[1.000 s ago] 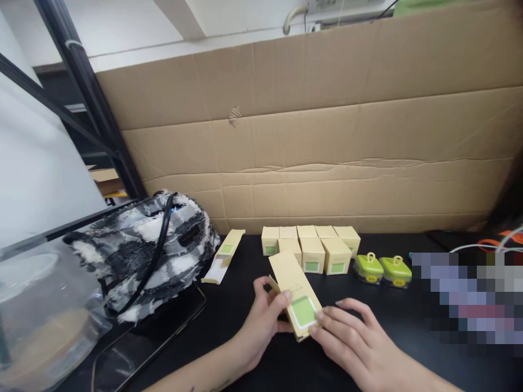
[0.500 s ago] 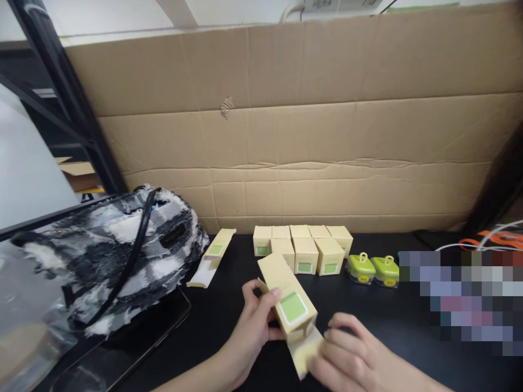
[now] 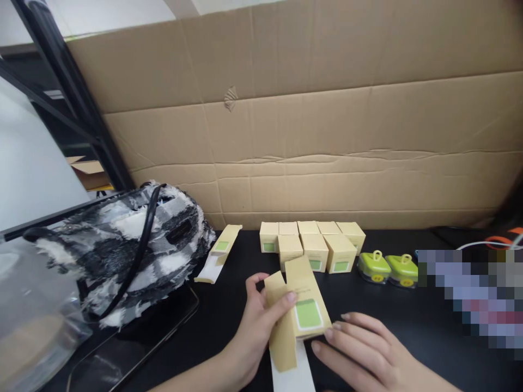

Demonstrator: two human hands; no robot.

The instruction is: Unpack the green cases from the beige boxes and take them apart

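Note:
A cream cardboard box (image 3: 304,283) with a green label is in my left hand (image 3: 259,326), thumb across its front and fingers behind. Its side panels are spread, and a white inner flap (image 3: 292,375) hangs from the lower end. Beside the box's lower right corner is my right hand (image 3: 368,348), fingers stretched out, the tips at or touching that corner. Behind stand several closed cream boxes (image 3: 341,253) in two rows. To their right sit two small clear containers with green lids (image 3: 373,267) and loop handles.
An unfolded box (image 3: 220,250) lies at the back left, next to a shaggy black-and-white bag (image 3: 143,239). In front of the bag lies a dark glossy slab (image 3: 134,343). A large cardboard sheet (image 3: 306,125) walls off the back. Pixelated clutter (image 3: 469,294) occupies the right.
My right hand's curled fingers have left the lower flap and straightened by the box corner. The held box has turned, showing its side panel and white flap. The view has shifted slightly.

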